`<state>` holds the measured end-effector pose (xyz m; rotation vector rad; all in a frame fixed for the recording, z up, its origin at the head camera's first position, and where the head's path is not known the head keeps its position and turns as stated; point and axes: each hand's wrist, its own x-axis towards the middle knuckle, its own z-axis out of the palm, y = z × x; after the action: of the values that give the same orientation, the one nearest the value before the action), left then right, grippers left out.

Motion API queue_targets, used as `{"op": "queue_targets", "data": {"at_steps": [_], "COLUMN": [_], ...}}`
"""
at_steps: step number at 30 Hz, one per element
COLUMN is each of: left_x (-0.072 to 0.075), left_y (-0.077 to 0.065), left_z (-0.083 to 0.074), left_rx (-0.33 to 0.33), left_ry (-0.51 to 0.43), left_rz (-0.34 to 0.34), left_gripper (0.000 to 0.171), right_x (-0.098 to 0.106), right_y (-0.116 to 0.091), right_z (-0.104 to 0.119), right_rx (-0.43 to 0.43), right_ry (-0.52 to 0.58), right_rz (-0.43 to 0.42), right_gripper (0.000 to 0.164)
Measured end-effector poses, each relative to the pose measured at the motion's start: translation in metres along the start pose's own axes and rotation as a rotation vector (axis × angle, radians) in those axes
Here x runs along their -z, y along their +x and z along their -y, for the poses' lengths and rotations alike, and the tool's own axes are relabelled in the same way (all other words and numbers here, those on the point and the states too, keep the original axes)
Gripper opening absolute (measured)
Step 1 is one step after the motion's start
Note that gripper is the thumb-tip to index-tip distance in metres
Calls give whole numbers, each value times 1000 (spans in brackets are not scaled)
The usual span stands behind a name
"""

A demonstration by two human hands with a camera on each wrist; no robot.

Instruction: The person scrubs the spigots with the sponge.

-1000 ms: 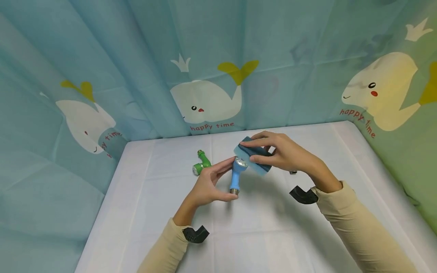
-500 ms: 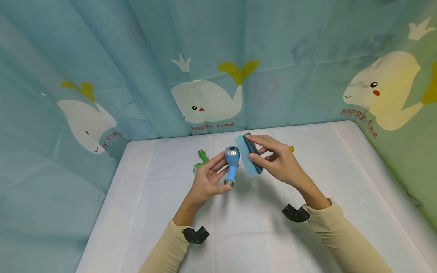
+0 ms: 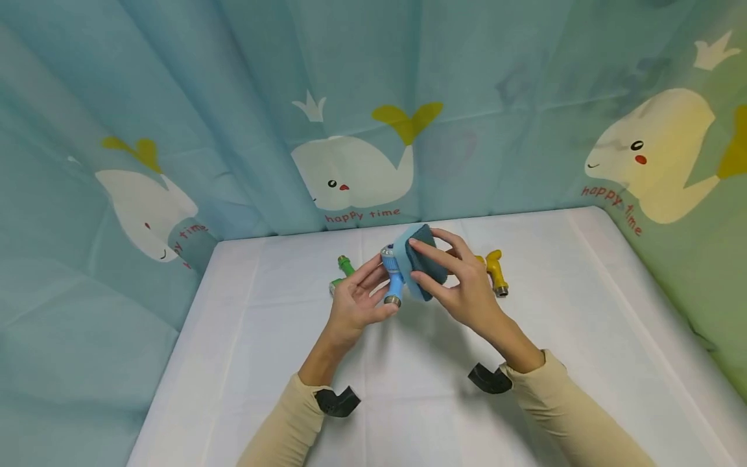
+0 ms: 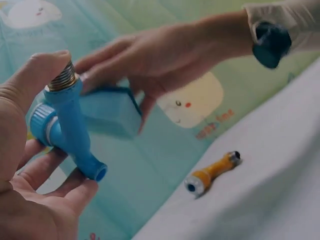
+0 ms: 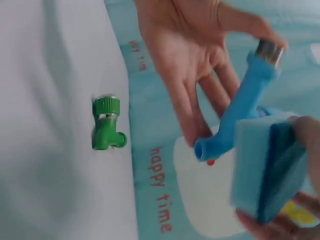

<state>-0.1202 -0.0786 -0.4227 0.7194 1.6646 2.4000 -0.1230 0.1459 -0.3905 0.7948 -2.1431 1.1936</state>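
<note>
A blue tap (image 3: 394, 284) with a threaded metal end is held above the table in my left hand (image 3: 352, 306). The thumb presses on the threaded end, and the fingers support the spout end, as the left wrist view shows. My right hand (image 3: 469, 288) grips a two-tone blue sponge (image 5: 255, 165), its light side facing the tap. In the head view the sponge overlaps the tap's right side, close to its silver-rimmed knob. The right wrist view has the tap's knob mostly hidden behind the sponge.
On the white table (image 3: 280, 363), a green tap (image 5: 106, 122) lies left of the hands, partly hidden by the left hand in the head view. A yellow tap (image 3: 497, 274) lies to the right. A blue curtain (image 3: 490, 130) with whale prints stands behind the table.
My right hand has moved left with the sponge, which now overlaps the tap. The left hand has turned the tap and shifted it slightly up and left. More of the yellow tap shows.
</note>
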Motion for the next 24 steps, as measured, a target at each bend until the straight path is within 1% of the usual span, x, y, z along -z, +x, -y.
{"op": "queue_targets", "data": {"at_steps": [3, 6, 9, 11, 13, 15, 18, 20, 22, 24], "left_x": [0, 0, 0, 0, 1, 0, 0, 0, -1, -2], "left_y": [0, 0, 1, 1, 1, 2, 2, 1, 0, 1], "left_z": [0, -3, -4, -5, -5, -6, -7, -8, -9, -10], "left_rx": [-3, -27, -33, -32, -40, -54, -72, -65, -49, -37], "left_ry": [-29, -70, -101, -108, -103, -84, -51, -28, 6, 55], "left_rz": [-23, -18, -26, -42, -53, -47, -32, -34, -34, -19], "left_gripper": [112, 115, 115, 116, 115, 115, 111, 109, 108, 104], "right_x": [-2, -2, -2, -1, -1, 0, 4, 9, 14, 18], "right_y": [-2, -4, -3, -4, -3, -2, 3, 7, 11, 15], "right_z": [5, 9, 6, 5, 8, 12, 12, 11, 10, 10], "right_rx": [64, 114, 113, 106, 125, 148, 171, 171, 197, 232], "right_ry": [-5, -13, -69, -85, -91, -116, -200, -246, -263, -291], "right_rz": [15, 46, 19, -2, -2, 23, 28, 6, -11, 9], "right_gripper": [43, 41, 41, 41, 41, 40, 44, 49, 52, 52]}}
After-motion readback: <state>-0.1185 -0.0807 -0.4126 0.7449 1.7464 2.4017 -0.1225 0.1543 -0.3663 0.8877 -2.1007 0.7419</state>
